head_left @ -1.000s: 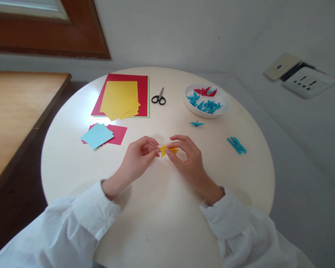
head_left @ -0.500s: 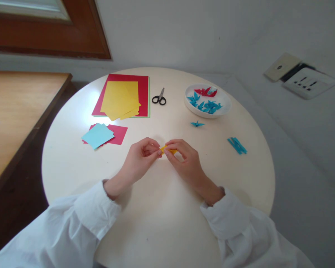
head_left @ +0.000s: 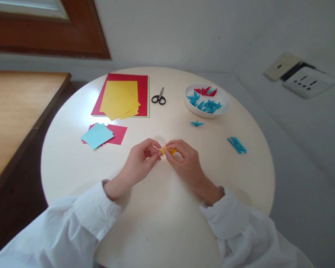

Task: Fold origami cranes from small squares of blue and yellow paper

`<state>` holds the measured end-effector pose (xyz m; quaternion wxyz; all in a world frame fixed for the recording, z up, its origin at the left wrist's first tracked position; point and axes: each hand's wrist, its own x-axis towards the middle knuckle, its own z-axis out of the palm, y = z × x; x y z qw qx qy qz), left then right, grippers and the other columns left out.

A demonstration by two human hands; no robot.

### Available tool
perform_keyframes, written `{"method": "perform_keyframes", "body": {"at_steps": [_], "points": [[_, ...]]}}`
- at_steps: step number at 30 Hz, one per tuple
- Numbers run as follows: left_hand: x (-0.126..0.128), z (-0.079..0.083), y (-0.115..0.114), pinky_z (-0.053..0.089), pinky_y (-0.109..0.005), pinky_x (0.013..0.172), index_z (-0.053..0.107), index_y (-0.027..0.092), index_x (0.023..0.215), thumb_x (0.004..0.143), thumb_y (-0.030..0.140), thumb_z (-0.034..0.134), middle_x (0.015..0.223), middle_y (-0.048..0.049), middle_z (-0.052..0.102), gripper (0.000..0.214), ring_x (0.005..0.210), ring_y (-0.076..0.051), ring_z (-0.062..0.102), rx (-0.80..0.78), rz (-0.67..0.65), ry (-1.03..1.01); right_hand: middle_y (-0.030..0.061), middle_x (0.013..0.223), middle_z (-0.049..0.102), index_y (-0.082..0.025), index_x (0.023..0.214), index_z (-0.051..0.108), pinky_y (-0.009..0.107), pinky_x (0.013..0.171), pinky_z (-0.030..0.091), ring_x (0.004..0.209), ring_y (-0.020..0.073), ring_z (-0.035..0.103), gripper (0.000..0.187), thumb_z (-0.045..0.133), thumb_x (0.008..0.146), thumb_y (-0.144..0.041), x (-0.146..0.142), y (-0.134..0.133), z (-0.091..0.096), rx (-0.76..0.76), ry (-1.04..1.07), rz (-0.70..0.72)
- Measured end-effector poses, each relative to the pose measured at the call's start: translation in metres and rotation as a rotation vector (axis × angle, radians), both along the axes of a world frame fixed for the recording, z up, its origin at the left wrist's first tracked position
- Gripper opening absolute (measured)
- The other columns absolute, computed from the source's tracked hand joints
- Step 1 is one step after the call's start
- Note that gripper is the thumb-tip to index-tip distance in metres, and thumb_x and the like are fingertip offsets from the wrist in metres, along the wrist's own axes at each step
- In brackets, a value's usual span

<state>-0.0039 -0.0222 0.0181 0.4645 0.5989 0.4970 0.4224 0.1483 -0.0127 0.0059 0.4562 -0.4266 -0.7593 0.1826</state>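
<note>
Between my two hands, above the middle of the round table, is a small folded yellow paper (head_left: 171,151). My left hand (head_left: 142,156) pinches its left end between thumb and fingertips. My right hand (head_left: 185,158) is closed on the same paper from the right, thumb and forefinger pressed on it. Fingers cover much of the paper, so its full shape is hidden. Just beyond my right hand, a blue paper crane (head_left: 197,123) sits on the table.
A white dish (head_left: 194,111) at the back right holds blue and red paper cranes. Folded blue paper strips (head_left: 237,145) lie to the right. Black-handled scissors (head_left: 159,99) rest near yellow sheets (head_left: 120,96) on red paper (head_left: 143,85). Light-blue squares (head_left: 97,136) overlap pink ones (head_left: 119,134) at left.
My left fingertips have shifted very slightly, and a little more of the yellow paper shows by my right fingers. Objects on the table stay where they were.
</note>
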Motion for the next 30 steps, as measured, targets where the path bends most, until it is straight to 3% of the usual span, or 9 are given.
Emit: {"method": "perform_keyframes", "body": {"at_steps": [15, 22, 27, 30], "points": [[-0.0027, -0.0011, 0.0008, 0.039, -0.021, 0.050, 0.050, 0.018, 0.068, 0.075, 0.025, 0.059, 0.061, 0.0024, 0.053, 0.013, 0.054, -0.010, 0.048, 0.068, 0.036, 0.057, 0.0041, 0.082, 0.064, -0.021, 0.079, 0.060, 0.029, 0.069, 0.051, 0.079, 0.0154, 0.061, 0.009, 0.058, 0.077, -0.012, 0.0008, 0.0001, -0.0010, 0.003, 0.048, 0.024], [-0.0032, 0.0038, 0.0003, 0.040, -0.022, 0.050, 0.053, 0.019, 0.081, 0.076, 0.025, 0.059, 0.057, 0.0031, 0.055, 0.010, 0.052, -0.011, 0.050, 0.084, 0.076, 0.110, 0.0018, 0.078, 0.067, -0.021, 0.081, 0.062, 0.026, 0.062, 0.048, 0.072, 0.0136, 0.061, 0.008, 0.061, 0.077, -0.014, 0.0056, 0.0011, 0.0019, -0.055, 0.079, 0.029], [-0.0042, 0.0024, 0.0010, 0.047, -0.027, 0.068, 0.059, 0.019, 0.084, 0.074, 0.027, 0.063, 0.084, -0.0037, 0.060, 0.014, 0.075, -0.015, 0.056, 0.235, 0.088, 0.171, 0.0020, 0.077, 0.069, -0.020, 0.080, 0.064, 0.026, 0.062, 0.049, 0.070, 0.0135, 0.062, 0.006, 0.061, 0.077, -0.016, 0.0060, 0.0003, 0.0029, -0.170, 0.144, 0.039], [-0.0039, 0.0037, 0.0019, 0.049, -0.028, 0.074, 0.058, 0.019, 0.089, 0.075, 0.029, 0.062, 0.094, -0.0061, 0.063, 0.018, 0.085, -0.017, 0.060, 0.146, 0.002, 0.032, 0.0024, 0.078, 0.070, -0.020, 0.079, 0.065, 0.027, 0.063, 0.050, 0.070, 0.0139, 0.063, 0.005, 0.061, 0.078, -0.019, 0.0065, 0.0002, 0.0032, -0.226, 0.195, 0.053]]}}
